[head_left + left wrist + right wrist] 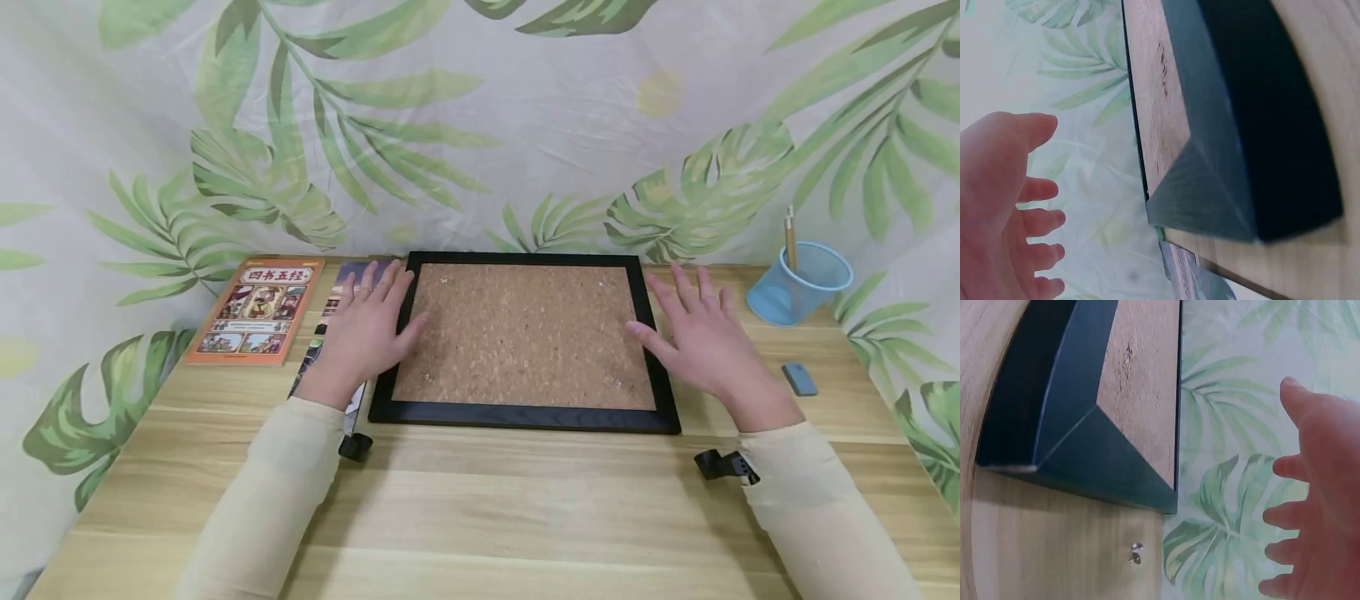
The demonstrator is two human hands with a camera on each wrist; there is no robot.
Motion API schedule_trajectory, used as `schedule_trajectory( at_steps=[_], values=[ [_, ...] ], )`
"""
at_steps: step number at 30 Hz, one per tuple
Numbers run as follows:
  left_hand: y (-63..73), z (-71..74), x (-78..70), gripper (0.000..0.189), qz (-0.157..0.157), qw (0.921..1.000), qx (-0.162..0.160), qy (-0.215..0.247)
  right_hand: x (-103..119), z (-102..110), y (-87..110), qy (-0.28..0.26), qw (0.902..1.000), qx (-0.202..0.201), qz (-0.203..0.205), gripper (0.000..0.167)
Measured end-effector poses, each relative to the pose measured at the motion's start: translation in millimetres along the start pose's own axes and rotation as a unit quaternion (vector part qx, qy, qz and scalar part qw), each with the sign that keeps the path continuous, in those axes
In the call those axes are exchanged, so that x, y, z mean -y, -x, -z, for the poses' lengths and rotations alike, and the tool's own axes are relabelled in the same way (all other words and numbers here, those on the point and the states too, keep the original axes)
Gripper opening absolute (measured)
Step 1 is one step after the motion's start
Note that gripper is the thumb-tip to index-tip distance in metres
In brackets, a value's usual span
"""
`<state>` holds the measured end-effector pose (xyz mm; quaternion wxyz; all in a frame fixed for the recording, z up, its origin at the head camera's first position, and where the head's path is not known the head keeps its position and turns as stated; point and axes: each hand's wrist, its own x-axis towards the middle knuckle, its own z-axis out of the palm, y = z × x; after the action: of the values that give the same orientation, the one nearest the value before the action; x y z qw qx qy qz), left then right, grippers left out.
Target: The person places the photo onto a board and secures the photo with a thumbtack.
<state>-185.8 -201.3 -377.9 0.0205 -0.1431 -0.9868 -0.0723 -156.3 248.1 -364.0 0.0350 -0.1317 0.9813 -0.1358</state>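
A cork board (pixel 525 333) in a black frame (pixel 525 416) lies on the table, with small shiny spots near its corners. Beside its left edge is my left hand (pixel 363 329), fingers spread and holding nothing; the thumb overlaps the frame. My right hand (pixel 701 342) is spread likewise at the right edge, its thumb tip over the frame. Both wrist views show the hands above the board's level, apart from it. Under the left hand, partly hidden, lies a dark printed picture sheet (pixel 307 367). Two metal thumbtacks (pixel 1136 552) lie right of the frame in the right wrist view.
An orange comic-style book (pixel 258 310) lies at the far left. A blue mesh pen cup (pixel 798 283) holding pencils (pixel 791 237) leans at the back right, with a grey-blue eraser (pixel 799 379) in front. A leaf-patterned cloth (pixel 525 125) hangs behind the table.
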Motion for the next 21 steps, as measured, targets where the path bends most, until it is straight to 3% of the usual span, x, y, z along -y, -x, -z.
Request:
schedule_trajectory(
  at_steps=[6,11,15,21],
  values=[
    [-0.9,1.5,12.6,0.054,0.021,0.9979,-0.037,0.049,-20,2,-4.7,-0.087,0.9961,-0.012,-0.006,0.074],
    [-1.9,1.2,26.8,0.042,0.054,0.9945,-0.057,0.069,-40,0,-5.6,-0.139,0.9891,-0.029,-0.04,0.06],
    [-3.5,1.8,38.8,0.042,0.087,0.9917,-0.034,0.089,-53,-3,-4.8,-0.163,0.9848,-0.034,-0.05,0.053],
    [-7.8,0.4,55.0,0.046,0.123,0.9882,0.011,0.09,-73,-13,-8.0,-0.154,0.9864,-0.024,-0.053,0.041]
  ],
)
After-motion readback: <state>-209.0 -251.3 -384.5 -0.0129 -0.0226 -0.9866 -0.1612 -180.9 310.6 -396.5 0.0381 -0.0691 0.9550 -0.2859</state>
